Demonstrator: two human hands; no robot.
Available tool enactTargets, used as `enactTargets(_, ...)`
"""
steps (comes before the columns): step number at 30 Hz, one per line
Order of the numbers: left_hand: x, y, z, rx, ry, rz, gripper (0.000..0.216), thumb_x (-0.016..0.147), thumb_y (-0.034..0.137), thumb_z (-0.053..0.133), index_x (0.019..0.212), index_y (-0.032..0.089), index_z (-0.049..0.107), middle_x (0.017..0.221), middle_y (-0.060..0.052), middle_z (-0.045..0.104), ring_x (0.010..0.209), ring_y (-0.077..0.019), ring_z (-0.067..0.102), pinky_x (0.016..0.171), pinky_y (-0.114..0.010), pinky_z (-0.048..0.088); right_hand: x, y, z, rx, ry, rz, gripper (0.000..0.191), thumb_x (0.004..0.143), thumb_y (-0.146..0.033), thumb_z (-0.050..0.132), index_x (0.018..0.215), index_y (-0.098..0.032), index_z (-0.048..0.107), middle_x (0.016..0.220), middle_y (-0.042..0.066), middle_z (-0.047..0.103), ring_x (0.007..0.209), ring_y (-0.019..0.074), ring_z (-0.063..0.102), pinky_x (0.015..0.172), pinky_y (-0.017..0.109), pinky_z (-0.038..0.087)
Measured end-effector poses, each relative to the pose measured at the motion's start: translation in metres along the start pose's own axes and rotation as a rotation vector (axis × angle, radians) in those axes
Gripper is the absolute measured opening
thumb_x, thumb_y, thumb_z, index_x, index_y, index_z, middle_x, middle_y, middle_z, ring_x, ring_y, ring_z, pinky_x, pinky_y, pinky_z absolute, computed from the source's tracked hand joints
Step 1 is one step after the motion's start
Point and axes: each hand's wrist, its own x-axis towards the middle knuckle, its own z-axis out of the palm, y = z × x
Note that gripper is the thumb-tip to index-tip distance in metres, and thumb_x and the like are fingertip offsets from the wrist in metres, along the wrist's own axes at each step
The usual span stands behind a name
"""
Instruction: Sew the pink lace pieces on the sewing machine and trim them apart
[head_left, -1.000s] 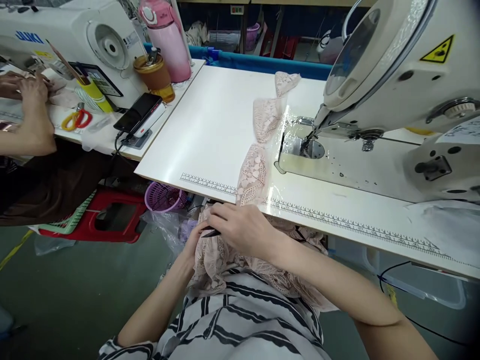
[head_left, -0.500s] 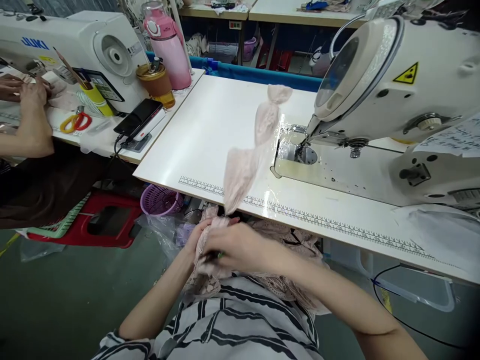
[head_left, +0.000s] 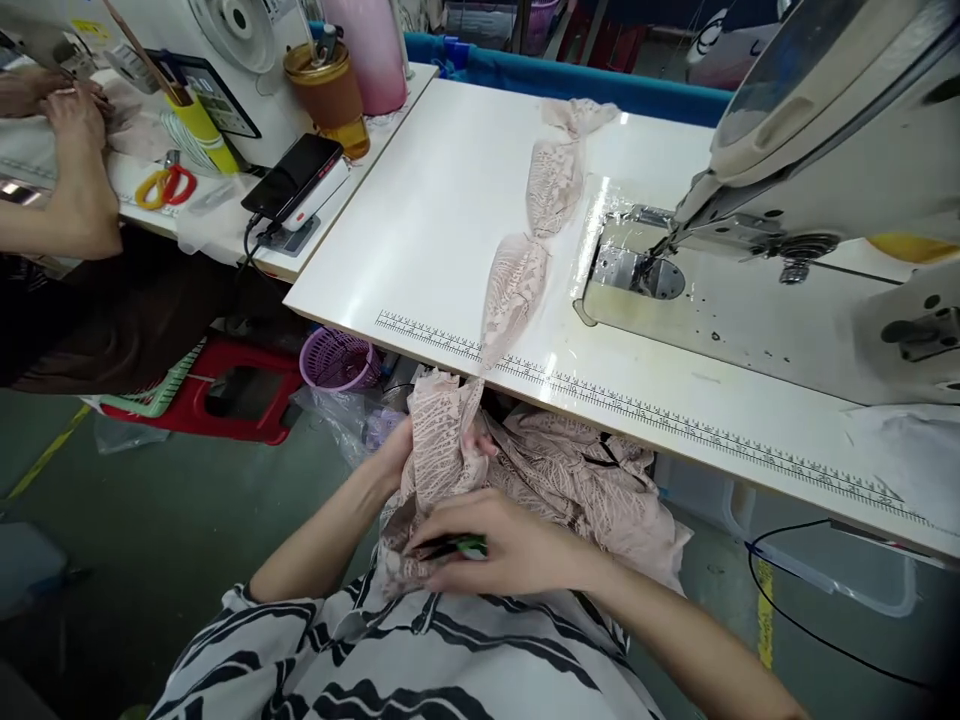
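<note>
Lace (head_left: 514, 290) crosses table (head_left: 420, 220) edge; left grip (head_left: 398, 455) clasps it, right grip (head_left: 517, 545) holds a tool (head_left: 471, 546).

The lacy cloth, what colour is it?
The lacy cloth is a pale, dusty pink; the head view shows it best.

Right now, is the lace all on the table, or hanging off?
Partly hanging off: the lace runs over the edge of the table to the left hand.

Pale pink lace (head_left: 442, 440), openwork patterned — and there's black and green on the small tool (head_left: 472, 547)! White shirt (head_left: 360, 660) striped in black, white tabletop (head_left: 405, 220) with black ruler marks (head_left: 637, 412) — then scissors (head_left: 166, 187), one loop yellow, one red; purple basket (head_left: 319, 366)!
</note>
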Motion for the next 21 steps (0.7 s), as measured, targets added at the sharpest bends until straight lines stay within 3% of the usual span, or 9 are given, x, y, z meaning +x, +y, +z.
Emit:
enactTargets(3,-0.009,-0.016,-0.006,-0.059,-0.039,0.075,0.034,0.088,0.038,0.068,0.062,0.016,0.061,0.055,-0.002,0.054,0.052,-0.0146,0.053,0.072,-0.033,0.055,-0.016,-0.002,-0.029,0.142,0.28,0.045,0.042,0.097,-0.056,0.056,0.11,-0.021,0.074,0.08,0.002,0.07,0.066,0.0142,0.061,0.06,0.027,0.049)
enactTargets(6,-0.017,-0.024,-0.007,-0.115,-0.026,0.12,0.033,0.089,0.041,0.07,0.07,0.015,0.062,0.056,0.002,0.05,0.041,-0.0075,0.036,0.061,-0.029,0.05,-0.018,0.015,-0.047,0.089,0.506,0.214,0.048,0.102,-0.058,0.044,0.113,-0.021,0.073,0.072,-0.001,0.059,0.059,0.0127,0.047,0.054,0.026,0.037)
enactTargets(11,-0.027,-0.031,-0.004,-0.149,-0.001,0.101,0.04,0.089,0.047,0.069,0.067,0.015,0.059,0.051,0.001,0.045,0.039,-0.0068,0.029,0.051,-0.026,0.04,0.004,0.035,-0.048,0.135,0.45,0.273,0.048,0.098,-0.057,0.052,0.107,-0.015,0.073,0.074,0.001,0.057,0.07,0.0147,0.047,0.064,0.028,0.036)
enactTargets(16,-0.028,-0.036,-0.005,-0.167,0.031,0.096,0.028,0.091,0.043,0.065,0.094,0.015,0.069,0.053,0.001,0.049,0.038,-0.0075,0.026,0.047,-0.026,0.035,0.024,0.028,-0.048,0.204,0.421,0.235,0.047,0.095,-0.058,0.057,0.089,-0.015,0.074,0.07,-0.001,0.049,0.065,0.0124,0.039,0.063,0.028,0.032)
enactTargets(21,-0.025,-0.038,-0.012,-0.204,0.033,0.073,0.027,0.093,0.038,0.063,0.106,0.017,0.072,0.054,-0.001,0.051,0.04,-0.0104,0.034,0.049,-0.028,0.037,0.028,0.028,-0.048,0.261,0.471,0.262,0.044,0.091,-0.056,0.062,0.101,-0.016,0.078,0.071,-0.001,0.051,0.065,0.0121,0.04,0.061,0.027,0.031)
